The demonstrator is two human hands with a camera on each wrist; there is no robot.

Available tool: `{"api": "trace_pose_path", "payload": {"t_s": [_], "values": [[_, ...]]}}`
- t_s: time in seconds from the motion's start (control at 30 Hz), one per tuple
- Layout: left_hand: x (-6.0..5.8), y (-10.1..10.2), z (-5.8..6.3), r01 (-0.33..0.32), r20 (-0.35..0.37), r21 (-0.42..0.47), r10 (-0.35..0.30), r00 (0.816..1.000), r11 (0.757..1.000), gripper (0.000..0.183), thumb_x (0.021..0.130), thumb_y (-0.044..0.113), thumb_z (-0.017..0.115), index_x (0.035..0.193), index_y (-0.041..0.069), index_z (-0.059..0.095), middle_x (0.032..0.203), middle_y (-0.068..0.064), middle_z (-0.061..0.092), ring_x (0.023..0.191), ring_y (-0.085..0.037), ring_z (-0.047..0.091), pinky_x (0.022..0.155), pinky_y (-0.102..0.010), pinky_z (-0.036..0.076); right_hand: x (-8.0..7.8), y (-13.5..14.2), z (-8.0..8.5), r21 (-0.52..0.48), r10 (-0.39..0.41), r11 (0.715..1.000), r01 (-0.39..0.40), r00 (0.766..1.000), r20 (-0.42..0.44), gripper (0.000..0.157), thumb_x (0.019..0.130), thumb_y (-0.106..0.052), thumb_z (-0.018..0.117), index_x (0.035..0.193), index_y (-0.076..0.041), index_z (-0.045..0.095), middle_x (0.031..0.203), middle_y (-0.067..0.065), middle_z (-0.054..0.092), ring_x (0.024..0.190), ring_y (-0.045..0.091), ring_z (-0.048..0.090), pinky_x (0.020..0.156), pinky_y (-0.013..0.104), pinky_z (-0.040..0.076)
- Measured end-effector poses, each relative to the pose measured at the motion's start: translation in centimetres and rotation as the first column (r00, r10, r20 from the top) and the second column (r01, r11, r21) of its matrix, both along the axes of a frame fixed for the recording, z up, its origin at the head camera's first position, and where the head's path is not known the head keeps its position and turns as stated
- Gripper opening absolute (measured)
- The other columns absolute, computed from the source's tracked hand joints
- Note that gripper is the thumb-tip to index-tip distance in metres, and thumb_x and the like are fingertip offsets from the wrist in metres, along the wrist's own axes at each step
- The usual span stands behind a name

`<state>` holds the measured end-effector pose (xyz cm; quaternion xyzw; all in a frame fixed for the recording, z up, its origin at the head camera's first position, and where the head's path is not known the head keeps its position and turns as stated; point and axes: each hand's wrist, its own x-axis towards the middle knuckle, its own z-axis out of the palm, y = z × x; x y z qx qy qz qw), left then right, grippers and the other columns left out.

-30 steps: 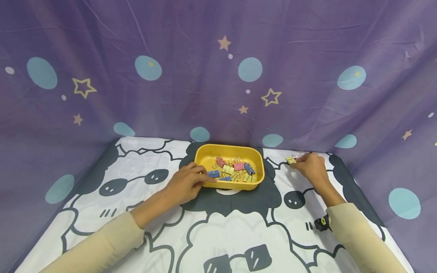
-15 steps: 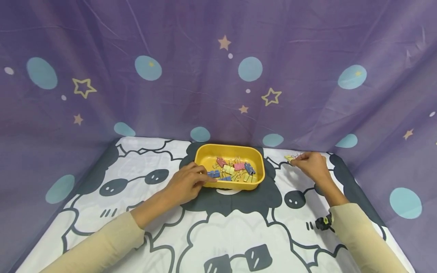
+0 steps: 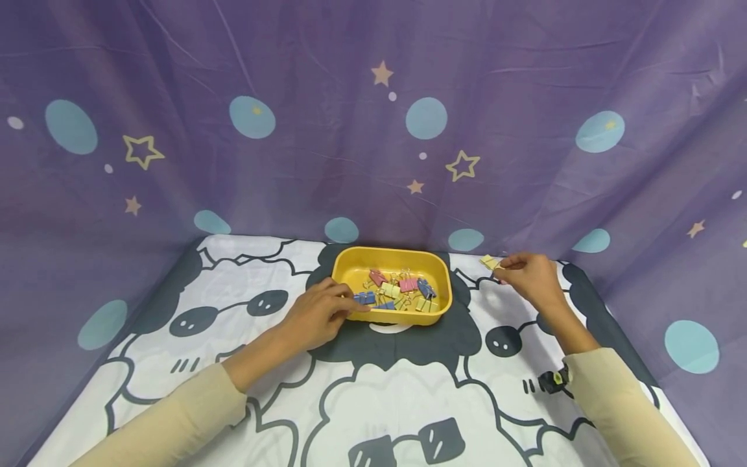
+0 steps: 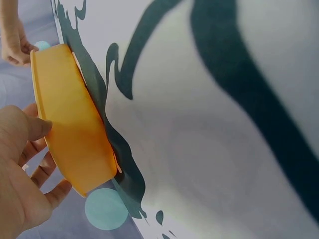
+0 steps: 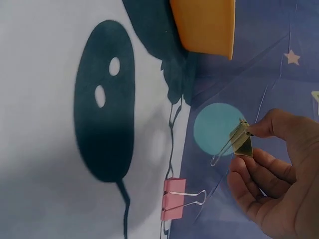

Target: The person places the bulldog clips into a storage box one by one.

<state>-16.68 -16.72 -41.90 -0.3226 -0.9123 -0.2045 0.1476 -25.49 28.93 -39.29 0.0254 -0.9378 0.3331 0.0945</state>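
Note:
My left hand [image 3: 318, 314] grips the left end of a yellow plastic tray [image 3: 403, 318], thumb and fingers at its rim; the left wrist view shows the thumb against the wall of the tray [image 4: 75, 109]. Off to the right of it, my right hand [image 3: 531, 279] pinches a yellow binder clip [image 5: 242, 142] between thumb and fingertips, above the cloth. A pink binder clip [image 5: 173, 199] rests on the cloth close to that hand, mostly hidden by it in the head view. Inside the tray lie several binder clips, among them a pink one [image 3: 408, 285] and a blue one [image 3: 426, 288].
A white cloth with dark cartoon drawings [image 3: 403, 389] covers the table. Behind the tray rises a purple curtain [image 3: 327, 130] with stars and dots. A small black object [image 3: 551, 381] lies beside the right sleeve.
The right hand has lifted the yellow binder clip off the cloth and shifted it slightly left and away. The pink clip stays behind. The left hand and tray have not moved.

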Motion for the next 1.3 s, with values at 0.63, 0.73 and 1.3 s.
{"api": "trace_pose_path", "payload": {"t_s": [0.63, 0.73, 1.3], "values": [[-0.1, 0.0, 0.0, 0.005, -0.001, -0.005, -0.005, 1.000, 1.000, 0.040, 0.097, -0.002, 0.080, 0.120, 0.030, 0.090, 0.104, 0.006, 0.079, 0.101, -0.019, 0.061, 0.089, -0.038, 0.054, 0.6, -4.5, 2.3, -0.030, 0.074, 0.996, -0.078, 0.991, -0.115, 0.031, 0.089, -0.023, 0.087, 0.112, -0.003, 0.085, 0.106, 0.020, 0.087, 0.098, 0.038, 0.086, 0.068, 0.019, 0.057], [-0.1, 0.0, 0.0, 0.007, 0.001, -0.004, -0.007, 1.000, 1.000, 0.040, 0.097, -0.001, 0.080, 0.119, 0.030, 0.090, 0.104, 0.006, 0.079, 0.102, -0.020, 0.062, 0.090, -0.039, 0.055, 0.7, -5.5, 2.6, -0.018, 0.096, 0.995, -0.099, 0.987, -0.131, 0.029, 0.090, -0.023, 0.087, 0.111, -0.005, 0.085, 0.104, 0.019, 0.087, 0.097, 0.037, 0.085, 0.071, 0.025, 0.060], [-0.2, -0.1, -0.1, 0.012, 0.001, -0.011, -0.012, 1.000, 1.000, 0.042, 0.097, -0.002, 0.080, 0.121, 0.031, 0.090, 0.104, 0.007, 0.078, 0.101, -0.018, 0.061, 0.089, -0.037, 0.054, 0.9, -10.2, 3.8, -0.008, 0.175, 0.984, -0.177, 0.976, -0.133, 0.028, 0.091, -0.024, 0.087, 0.112, -0.004, 0.085, 0.106, 0.015, 0.087, 0.098, 0.034, 0.084, 0.084, 0.051, 0.070]]}}
